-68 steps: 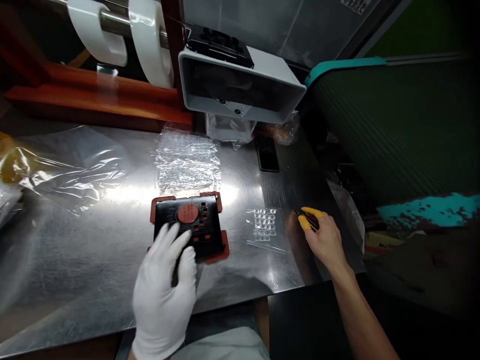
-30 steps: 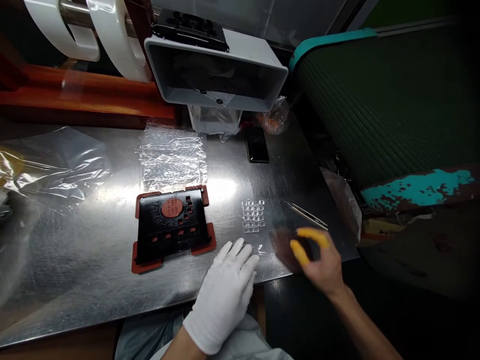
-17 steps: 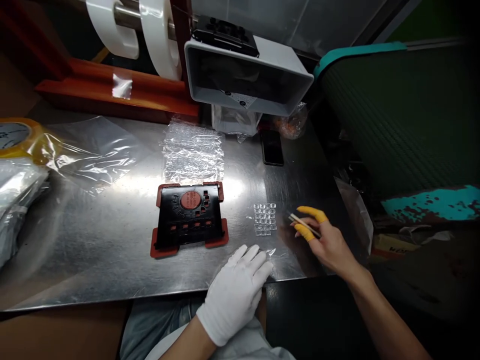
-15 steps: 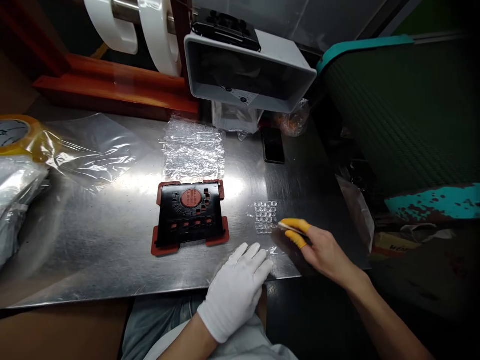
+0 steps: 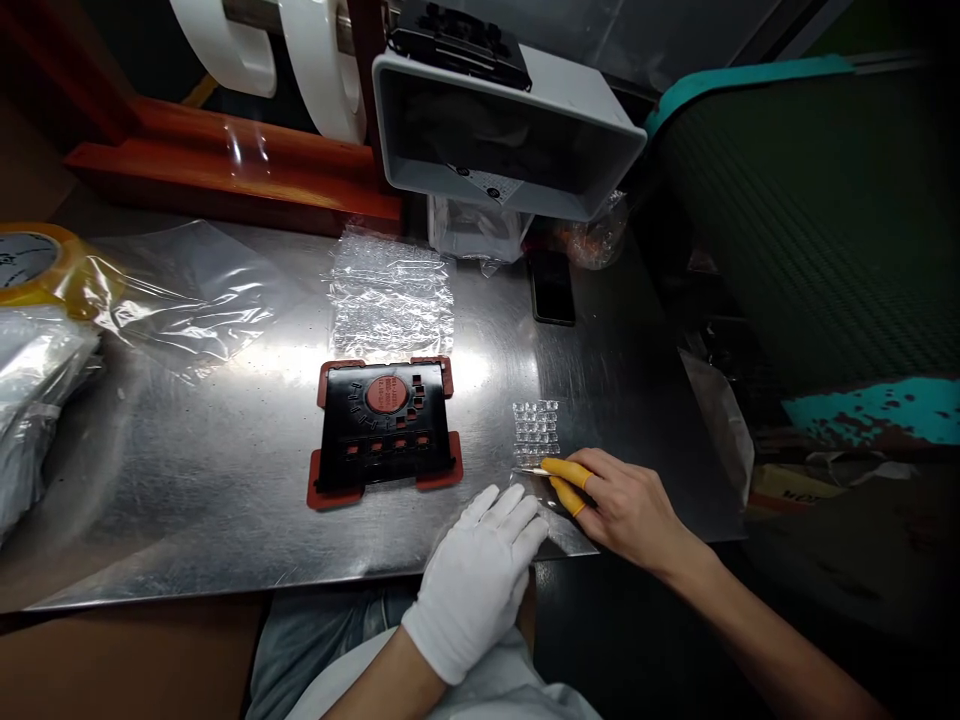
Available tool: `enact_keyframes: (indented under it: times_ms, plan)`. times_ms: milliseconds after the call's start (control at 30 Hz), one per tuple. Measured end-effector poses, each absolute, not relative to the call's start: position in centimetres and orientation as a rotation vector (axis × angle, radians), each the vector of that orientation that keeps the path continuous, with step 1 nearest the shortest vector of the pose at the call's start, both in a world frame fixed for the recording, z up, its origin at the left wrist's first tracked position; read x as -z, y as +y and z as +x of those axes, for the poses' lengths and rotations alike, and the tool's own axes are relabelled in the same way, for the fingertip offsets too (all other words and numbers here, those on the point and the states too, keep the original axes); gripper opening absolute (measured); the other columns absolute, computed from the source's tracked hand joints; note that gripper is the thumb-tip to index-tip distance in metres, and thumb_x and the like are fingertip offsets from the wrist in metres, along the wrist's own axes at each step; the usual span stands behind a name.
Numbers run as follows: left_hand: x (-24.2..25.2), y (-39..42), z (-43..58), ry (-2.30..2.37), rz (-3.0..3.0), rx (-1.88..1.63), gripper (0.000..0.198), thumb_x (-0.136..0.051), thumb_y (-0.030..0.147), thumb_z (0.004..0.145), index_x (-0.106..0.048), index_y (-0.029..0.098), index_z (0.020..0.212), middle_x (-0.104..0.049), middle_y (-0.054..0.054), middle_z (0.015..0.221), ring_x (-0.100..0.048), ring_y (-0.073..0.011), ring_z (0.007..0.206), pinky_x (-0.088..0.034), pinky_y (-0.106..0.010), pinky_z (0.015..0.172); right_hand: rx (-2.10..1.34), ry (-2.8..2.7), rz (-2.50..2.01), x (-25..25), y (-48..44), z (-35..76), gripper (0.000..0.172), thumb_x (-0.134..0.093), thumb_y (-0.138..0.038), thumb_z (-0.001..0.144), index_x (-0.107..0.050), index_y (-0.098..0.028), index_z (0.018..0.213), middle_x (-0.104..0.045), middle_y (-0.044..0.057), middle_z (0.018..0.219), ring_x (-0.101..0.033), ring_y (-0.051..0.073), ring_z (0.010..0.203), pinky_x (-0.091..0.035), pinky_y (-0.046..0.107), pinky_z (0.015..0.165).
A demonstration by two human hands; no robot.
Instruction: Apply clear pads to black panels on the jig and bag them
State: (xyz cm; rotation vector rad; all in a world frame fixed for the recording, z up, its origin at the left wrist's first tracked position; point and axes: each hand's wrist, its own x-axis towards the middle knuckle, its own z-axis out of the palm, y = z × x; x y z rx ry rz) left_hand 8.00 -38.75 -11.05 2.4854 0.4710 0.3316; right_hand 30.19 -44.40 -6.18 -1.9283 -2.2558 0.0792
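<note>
My right hand (image 5: 626, 505), with yellow finger cots on thumb and forefinger, pinches a slim pointed tool that looks like tweezers (image 5: 531, 471). Its tip is at the near edge of a small grid of clear square pieces (image 5: 535, 424). A clear film (image 5: 559, 525) lies under the hand, close to the table's front edge. My left hand (image 5: 476, 580), in a white glove, rests at that edge with fingers stretched out and nothing visible in it. Left of the grid, a black plastic panel (image 5: 352, 410) sits on a red fixture (image 5: 442, 475).
Behind the panel lies a stack of crinkled clear plastic (image 5: 394, 290). A phone (image 5: 553, 288) and a grey open bin (image 5: 510, 205) are farther back. A yellow tape roll (image 5: 64, 255) and plastic bags (image 5: 34, 400) occupy the left; a green conveyor (image 5: 810, 220) stands right.
My right hand has moved left and slightly nearer to me, bringing the tool's tip to the grid's near edge. My left hand has stayed almost in place. The whole view has shifted slightly.
</note>
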Motion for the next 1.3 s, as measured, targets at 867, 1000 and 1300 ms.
enact_keyframes:
  times_ms: [867, 1000, 1300]
  plan:
    - [7.7, -36.3, 7.9, 0.604, 2.572, -0.514, 0.039, -0.045, 0.011, 0.094, -0.062, 0.018, 0.128, -0.057, -0.004, 0.143, -0.042, -0.0213, 0.141, -0.03, -0.04, 0.123, -0.269, -1.635, -2.168, 7.0, -50.7, 32.0, 0.047, -0.071, -0.04, 0.09, -0.056, -0.026, 0.132, -0.065, 0.002, 0.101, -0.06, 0.013, 0.068, -0.05, 0.026, 0.063]
    - [7.1, -33.4, 9.3, 0.722, 2.818, -0.123, 0.057, -0.049, 0.011, 0.088, -0.051, 0.006, 0.145, -0.043, -0.015, 0.154, -0.035, -0.0319, 0.146, -0.025, -0.051, 0.123, -0.422, -1.667, -2.07, 8.5, -48.9, 28.6, 0.039, -0.068, -0.041, 0.092, -0.059, -0.027, 0.128, -0.064, 0.002, 0.101, -0.06, 0.013, 0.067, -0.049, 0.026, 0.062]
    - [8.3, -33.1, 11.0, 0.631, 3.035, 0.235, 0.064, -0.048, 0.009, 0.084, -0.044, -0.005, 0.146, -0.038, -0.027, 0.153, -0.036, -0.0381, 0.144, -0.026, -0.056, 0.12, -0.529, -1.759, -2.039, 8.9, -48.8, 28.7, 0.016, -0.048, -0.016, 0.096, -0.058, -0.022, 0.107, -0.062, 0.004, 0.099, -0.058, 0.015, 0.072, -0.043, 0.028, 0.063]
